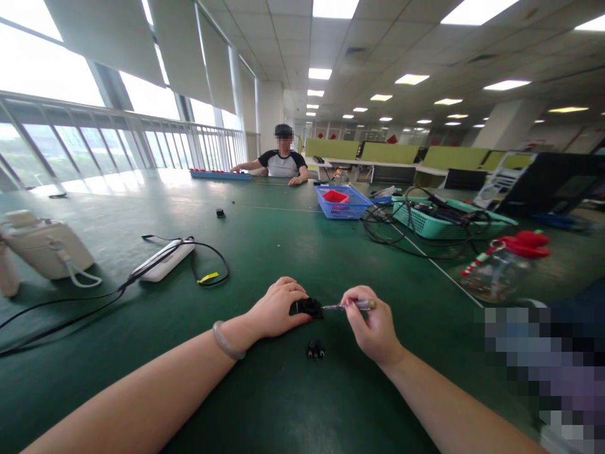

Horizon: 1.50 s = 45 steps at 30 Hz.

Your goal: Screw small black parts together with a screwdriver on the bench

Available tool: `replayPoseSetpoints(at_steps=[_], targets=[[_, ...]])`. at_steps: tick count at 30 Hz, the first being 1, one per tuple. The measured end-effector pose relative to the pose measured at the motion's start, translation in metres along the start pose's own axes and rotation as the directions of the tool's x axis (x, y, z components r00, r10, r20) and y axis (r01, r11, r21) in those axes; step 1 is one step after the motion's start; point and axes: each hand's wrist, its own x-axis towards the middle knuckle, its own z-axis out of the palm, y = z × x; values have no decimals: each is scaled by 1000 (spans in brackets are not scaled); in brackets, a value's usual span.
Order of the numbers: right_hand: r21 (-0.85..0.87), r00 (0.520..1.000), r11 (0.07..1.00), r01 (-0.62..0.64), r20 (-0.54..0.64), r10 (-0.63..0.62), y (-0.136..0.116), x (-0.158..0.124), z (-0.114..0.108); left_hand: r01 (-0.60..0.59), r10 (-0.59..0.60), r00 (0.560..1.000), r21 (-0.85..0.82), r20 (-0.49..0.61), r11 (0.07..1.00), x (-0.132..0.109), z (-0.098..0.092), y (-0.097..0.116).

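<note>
My left hand [276, 309] is closed round a small black part [308, 307] and presses it on the green table [283, 239]. My right hand [371, 325] pinches a thin screwdriver [352, 306] with a clear handle. Its tip points left into the black part. A second small black part [315, 349] lies loose on the table just in front of my hands. A pale bangle [227, 341] sits on my left wrist.
A white power strip [163, 260] with black cables lies at left, a beige device [45, 249] beyond it. A blue basket [343, 203], a teal tray [432, 221] of cables and a red-lidded jar [503, 268] stand at right. Another person [282, 161] sits at the far end.
</note>
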Motion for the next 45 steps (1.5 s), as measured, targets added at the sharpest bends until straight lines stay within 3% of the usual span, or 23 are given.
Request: replayPoseSetpoints(at_steps=[7,12,16,21,30,36,40,43,45], targets=[[-30,984,991,130,131,-125,-13,3,-2,-24,24,1000,0,2,1000,1,0,-1],[11,945,962,271,185,-268,-18,0,-3,-23,23,1000,27,6,999,1,0,-1],[-19,925,952,305,245,-291,-21,0,-1,-36,36,999,51,11,998,1,0,-1],[-6,930,959,284,244,-274,-21,0,1,-58,57,998,61,12,996,1,-1,1],[18,903,919,395,177,-391,-19,0,1,-38,37,999,87,12,995,0,0,1],[-16,920,952,307,263,-292,-23,1,6,-40,39,999,86,21,996,0,-1,1],[22,934,968,250,259,-247,-22,0,6,-43,42,999,85,21,995,1,-1,2],[98,968,978,186,155,-199,-12,-2,2,-36,34,999,86,21,996,1,-2,3],[137,997,988,68,14,-71,-2,-2,0,-35,34,999,75,23,997,0,-3,4]])
